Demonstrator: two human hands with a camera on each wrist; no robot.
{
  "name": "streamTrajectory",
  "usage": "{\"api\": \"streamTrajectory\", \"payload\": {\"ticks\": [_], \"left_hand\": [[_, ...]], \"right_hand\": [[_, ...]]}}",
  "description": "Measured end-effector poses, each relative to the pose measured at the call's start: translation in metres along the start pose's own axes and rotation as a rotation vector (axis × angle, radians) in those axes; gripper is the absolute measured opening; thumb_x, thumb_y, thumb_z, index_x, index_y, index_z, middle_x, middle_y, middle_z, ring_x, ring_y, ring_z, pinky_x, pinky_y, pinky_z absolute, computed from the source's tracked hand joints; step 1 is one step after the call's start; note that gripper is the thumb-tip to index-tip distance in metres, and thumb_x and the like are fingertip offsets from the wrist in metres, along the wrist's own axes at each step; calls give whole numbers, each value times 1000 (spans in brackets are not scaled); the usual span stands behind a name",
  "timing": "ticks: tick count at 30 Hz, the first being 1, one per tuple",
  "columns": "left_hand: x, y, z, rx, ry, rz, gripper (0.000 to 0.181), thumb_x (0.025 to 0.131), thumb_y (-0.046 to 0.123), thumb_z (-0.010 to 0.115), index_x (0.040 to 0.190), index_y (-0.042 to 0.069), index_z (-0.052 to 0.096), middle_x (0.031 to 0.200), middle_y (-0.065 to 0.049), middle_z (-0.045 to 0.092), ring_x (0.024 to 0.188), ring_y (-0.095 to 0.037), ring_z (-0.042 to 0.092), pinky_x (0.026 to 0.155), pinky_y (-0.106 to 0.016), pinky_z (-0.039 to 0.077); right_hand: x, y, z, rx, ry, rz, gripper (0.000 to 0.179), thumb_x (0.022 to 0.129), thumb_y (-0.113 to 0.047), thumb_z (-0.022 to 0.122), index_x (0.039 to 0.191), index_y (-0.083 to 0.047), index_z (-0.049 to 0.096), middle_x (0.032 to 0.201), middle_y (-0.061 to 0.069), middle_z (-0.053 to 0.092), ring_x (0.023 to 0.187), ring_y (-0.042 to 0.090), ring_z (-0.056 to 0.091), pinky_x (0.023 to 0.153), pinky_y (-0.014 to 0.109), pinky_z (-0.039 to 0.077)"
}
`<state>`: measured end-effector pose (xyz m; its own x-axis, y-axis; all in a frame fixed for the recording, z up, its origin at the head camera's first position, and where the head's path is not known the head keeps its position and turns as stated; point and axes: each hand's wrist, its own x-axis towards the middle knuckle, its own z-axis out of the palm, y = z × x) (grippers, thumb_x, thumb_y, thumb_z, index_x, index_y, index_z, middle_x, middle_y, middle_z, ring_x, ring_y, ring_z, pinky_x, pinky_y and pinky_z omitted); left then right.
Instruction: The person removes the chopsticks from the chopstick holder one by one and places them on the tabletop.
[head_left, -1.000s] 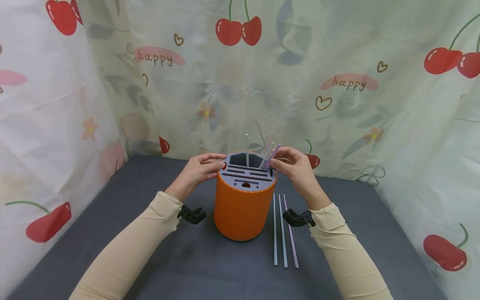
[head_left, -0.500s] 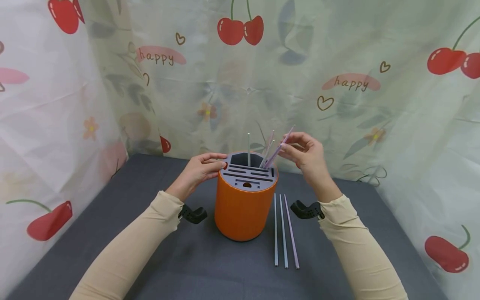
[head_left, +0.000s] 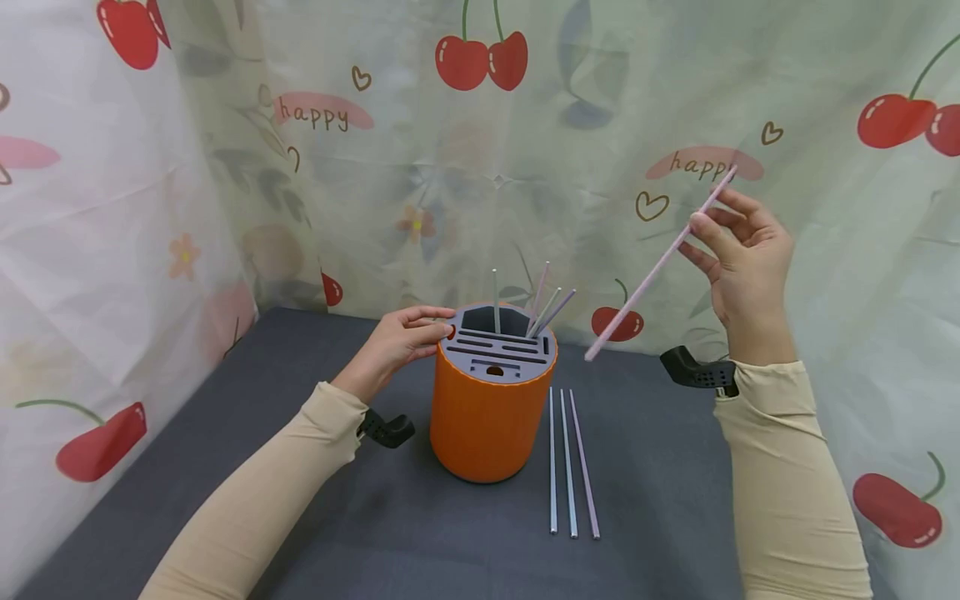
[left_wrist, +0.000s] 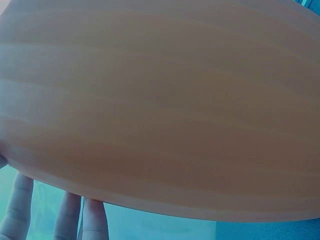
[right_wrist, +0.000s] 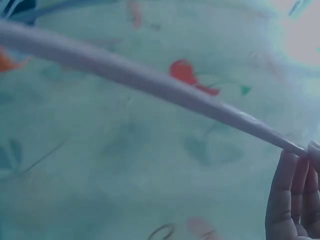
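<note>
An orange round knife block (head_left: 486,425) with a slotted grey top (head_left: 495,346) stands upright on the table. My left hand (head_left: 401,337) rests at its upper left rim, thumb by the top edge; in the left wrist view straight fingertips (left_wrist: 95,217) touch the block's wall. High on the right, my right hand (head_left: 742,250) pinches a pale pink chopstick (head_left: 652,275) near its upper end. The chopstick slants down to the left, clear of the block. Several chopsticks (head_left: 496,300) lean in the block's rear opening, their lower ends hidden.
Three more chopsticks (head_left: 568,462), two bluish and one pinkish purple, lie side by side on the dark grey table cloth (head_left: 420,533), right of the block. A cherry-print curtain (head_left: 495,183) closes off the back and both sides.
The right hand has lifted the pink chopstick out of the block and carried it up and to the right. The chopsticks left inside have shifted slightly. The left hand stays at the rim.
</note>
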<state>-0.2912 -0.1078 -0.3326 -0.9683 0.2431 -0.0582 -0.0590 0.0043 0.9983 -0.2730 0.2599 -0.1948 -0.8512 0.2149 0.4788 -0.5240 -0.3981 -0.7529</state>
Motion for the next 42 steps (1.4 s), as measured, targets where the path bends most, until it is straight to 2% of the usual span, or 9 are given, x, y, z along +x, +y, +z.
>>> {"api": "streamTrajectory", "payload": {"ticks": [3, 6, 8, 14, 18, 21, 26, 33, 42], "left_hand": [[0, 0, 0, 0, 9, -5, 39, 87, 28, 74, 124, 19, 65, 128, -5, 59, 119, -20, 58, 104, -40, 46], [1, -1, 0, 5, 16, -6, 39, 87, 28, 74, 123, 19, 65, 126, -5, 61, 118, -20, 59, 104, -40, 46], [1, -2, 1, 7, 16, -4, 38, 87, 28, 73, 123, 19, 66, 125, -6, 62, 118, -20, 59, 103, -39, 47], [-1, -1, 1, 10, 8, 9, 39, 88, 27, 72, 125, 17, 65, 125, -7, 62, 118, -21, 59, 104, -40, 47], [-1, -1, 1, 11, 10, 13, 39, 88, 27, 73, 125, 17, 64, 125, -7, 62, 118, -21, 59, 104, -40, 46], [-1, -1, 1, 8, 11, 13, 39, 88, 27, 73, 124, 17, 65, 124, -7, 63, 117, -21, 59, 103, -40, 47], [-1, 0, 0, 5, 6, 15, 39, 87, 28, 74, 124, 18, 65, 124, -6, 63, 117, -20, 59, 104, -40, 46], [-1, 0, 0, -4, 2, 12, 38, 88, 26, 73, 124, 18, 65, 124, -6, 63, 117, -20, 59, 103, -40, 47], [-1, 0, 0, 1, 12, 6, 38, 88, 27, 73, 124, 18, 65, 125, -6, 63, 117, -20, 60, 103, -40, 47]], "right_hand": [[-3, 21, -25, -86, 0, 104, 42, 79, 7, 73, 119, -5, 66, 89, 7, 62, 74, 15, 68, 64, 30, 60], [-11, 51, -52, -197, -38, 221, 42, 81, 4, 72, 121, -11, 66, 86, 2, 66, 75, 12, 69, 65, 27, 59], [-18, 73, -70, -309, -80, 301, 41, 84, 1, 72, 122, -13, 65, 86, -2, 67, 76, 9, 69, 66, 25, 59], [-44, 134, -113, -698, -193, 499, 52, 90, -6, 67, 138, 1, 49, 85, -10, 69, 78, 3, 67, 71, 26, 59], [-61, 163, -127, -824, -222, 607, 53, 91, -5, 66, 139, 7, 46, 92, 1, 71, 78, 4, 66, 73, 29, 59], [-71, 178, -131, -860, -210, 668, 52, 90, -4, 67, 137, 7, 48, 93, 6, 72, 77, 7, 66, 70, 30, 60], [-83, 194, -133, -872, -191, 738, 49, 88, -1, 68, 134, 8, 51, 84, 2, 68, 71, 9, 64, 65, 30, 59], [-91, 205, -138, -907, -162, 775, 47, 86, 2, 69, 131, 8, 54, 82, 4, 67, 69, 10, 63, 62, 28, 59], [-92, 209, -134, -993, -127, 780, 48, 83, 0, 74, 128, 4, 58, 86, 9, 67, 66, 9, 63, 61, 27, 59]]}}
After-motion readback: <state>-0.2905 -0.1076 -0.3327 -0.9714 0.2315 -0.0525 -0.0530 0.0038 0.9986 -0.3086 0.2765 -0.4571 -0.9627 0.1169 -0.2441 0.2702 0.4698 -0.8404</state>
